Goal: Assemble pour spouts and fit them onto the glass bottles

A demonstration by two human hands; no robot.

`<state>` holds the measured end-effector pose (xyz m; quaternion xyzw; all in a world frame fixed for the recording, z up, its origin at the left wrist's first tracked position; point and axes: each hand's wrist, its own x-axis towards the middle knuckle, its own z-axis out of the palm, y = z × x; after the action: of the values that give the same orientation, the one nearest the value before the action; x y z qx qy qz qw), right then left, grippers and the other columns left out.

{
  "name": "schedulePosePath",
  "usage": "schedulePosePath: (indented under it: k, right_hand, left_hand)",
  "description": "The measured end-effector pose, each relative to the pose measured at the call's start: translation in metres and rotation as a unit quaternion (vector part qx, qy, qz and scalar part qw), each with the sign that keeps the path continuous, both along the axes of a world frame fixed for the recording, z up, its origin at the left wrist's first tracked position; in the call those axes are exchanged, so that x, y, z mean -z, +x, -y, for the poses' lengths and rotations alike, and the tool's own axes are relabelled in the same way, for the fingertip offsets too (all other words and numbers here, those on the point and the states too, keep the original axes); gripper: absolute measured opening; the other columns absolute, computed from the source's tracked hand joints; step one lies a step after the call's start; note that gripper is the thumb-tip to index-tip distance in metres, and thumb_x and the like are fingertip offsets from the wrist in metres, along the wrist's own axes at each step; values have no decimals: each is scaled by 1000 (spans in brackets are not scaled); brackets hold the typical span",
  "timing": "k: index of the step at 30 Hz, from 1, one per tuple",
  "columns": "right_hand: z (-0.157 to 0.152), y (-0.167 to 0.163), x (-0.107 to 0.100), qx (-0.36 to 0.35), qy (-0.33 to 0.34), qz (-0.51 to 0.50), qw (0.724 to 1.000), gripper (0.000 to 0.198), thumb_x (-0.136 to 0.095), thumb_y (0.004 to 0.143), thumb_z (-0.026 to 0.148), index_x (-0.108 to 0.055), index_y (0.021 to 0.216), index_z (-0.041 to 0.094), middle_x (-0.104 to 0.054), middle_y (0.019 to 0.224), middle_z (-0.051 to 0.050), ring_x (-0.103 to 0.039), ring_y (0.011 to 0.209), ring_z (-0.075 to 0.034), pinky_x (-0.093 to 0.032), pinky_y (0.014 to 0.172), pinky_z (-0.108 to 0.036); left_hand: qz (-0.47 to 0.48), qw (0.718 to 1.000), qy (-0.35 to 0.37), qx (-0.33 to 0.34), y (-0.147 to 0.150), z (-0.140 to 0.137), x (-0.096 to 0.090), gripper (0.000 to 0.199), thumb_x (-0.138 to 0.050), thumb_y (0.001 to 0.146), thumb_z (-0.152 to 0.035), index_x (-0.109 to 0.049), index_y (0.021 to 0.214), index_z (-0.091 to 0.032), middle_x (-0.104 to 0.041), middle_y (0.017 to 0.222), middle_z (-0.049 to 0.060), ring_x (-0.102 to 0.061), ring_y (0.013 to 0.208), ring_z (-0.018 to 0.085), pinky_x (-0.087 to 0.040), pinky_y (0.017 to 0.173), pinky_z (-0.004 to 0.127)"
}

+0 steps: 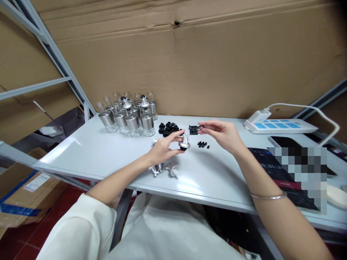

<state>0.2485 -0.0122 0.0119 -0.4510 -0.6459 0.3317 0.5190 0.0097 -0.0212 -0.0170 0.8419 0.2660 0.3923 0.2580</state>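
Observation:
My left hand (162, 148) grips a silver bottle pourer (184, 143) between thumb and fingers, its black stopper end pointing down. Slightly to the right, my right hand (225, 135) pinches a small black piece (201, 126) at its fingertips. Just under those fingertips lies a row of slim black parts (193, 130). Small black caps (202, 144) are scattered in front of it, and a heap of black ribbed stoppers (167, 129) lies behind my left hand. Loose silver pourer spouts (172, 169) lie nearer the table edge, some partly hidden by my left hand and forearm.
Several glass bottles with metal sleeves (133, 124) stand at the back left, two with pourers fitted. On the right are a white power strip (282, 126) with a cable, a phone (284, 141) and a tablet (265, 162). Cardboard (200, 65) walls the back.

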Motion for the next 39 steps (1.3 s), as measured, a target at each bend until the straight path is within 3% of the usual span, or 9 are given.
schedulePosePath:
  k: [5,10,15,19,24,31,35,39]
  right_hand:
    - [7,-12,-3,-18,-9,-17,1000,32,-75,67,44,-74,85,18,-71,67,-4,-68,64,-17,-59,69,-36]
    - [12,-17,-3,-63,-24,-47,997,29,-76,67,41,-75,84,19,-74,84,-6,-69,73,-18,-58,73,-37]
    - [17,-22,-5,-77,-42,-28,996,33,-76,66,42,-75,89,18,-72,74,-5,-66,65,-17,-54,62,-33]
    - [20,-28,-9,-83,-30,-68,994,29,-81,59,41,-71,74,18,-69,64,-2,-62,56,-13,-52,56,-29]
    - [20,-31,-8,-57,-16,-110,992,31,-83,55,40,-65,67,17,-63,55,0,-57,49,-11,-45,44,-24]
    - [20,-32,-5,10,-12,-88,996,25,-79,61,38,-73,75,18,-62,55,1,-40,42,-5,-33,38,-22]
    - [21,-34,-5,7,-23,-72,997,24,-77,62,37,-75,78,19,-69,67,-3,-47,48,-8,-38,43,-25]
    - [24,-36,-5,24,7,-70,997,21,-78,60,36,-74,73,20,-68,69,-4,-59,62,-15,-46,53,-28]
  left_hand:
    - [-14,999,32,9,0,-1,2,66,-68,78,-23,-40,138,-19,-68,115,10,-65,108,20,-56,89,32]
    - [-21,998,51,8,0,-2,2,68,-67,79,-23,-37,141,-21,-69,113,8,-66,104,19,-56,88,30]
    - [-22,998,53,12,-1,-4,4,72,-67,79,-25,-35,143,-24,-68,115,7,-66,104,19,-56,88,32]
    - [-17,998,58,16,0,-4,6,71,-67,79,-25,-35,142,-25,-68,115,8,-66,105,19,-57,85,30]
    - [-32,997,67,24,0,-2,4,69,-67,80,-24,-36,141,-24,-68,116,8,-65,107,19,-55,90,31]
    - [-43,995,87,33,0,-3,4,71,-67,80,-23,-34,142,-26,-69,114,6,-65,109,18,-50,98,32]
    - [-37,996,75,20,0,-3,4,83,-67,79,-25,-20,148,-26,-71,109,4,-67,103,17,-53,90,29]
    - [-37,998,54,24,0,-2,4,92,-67,79,-26,-8,149,-27,-72,106,3,-65,105,17,-54,74,21]
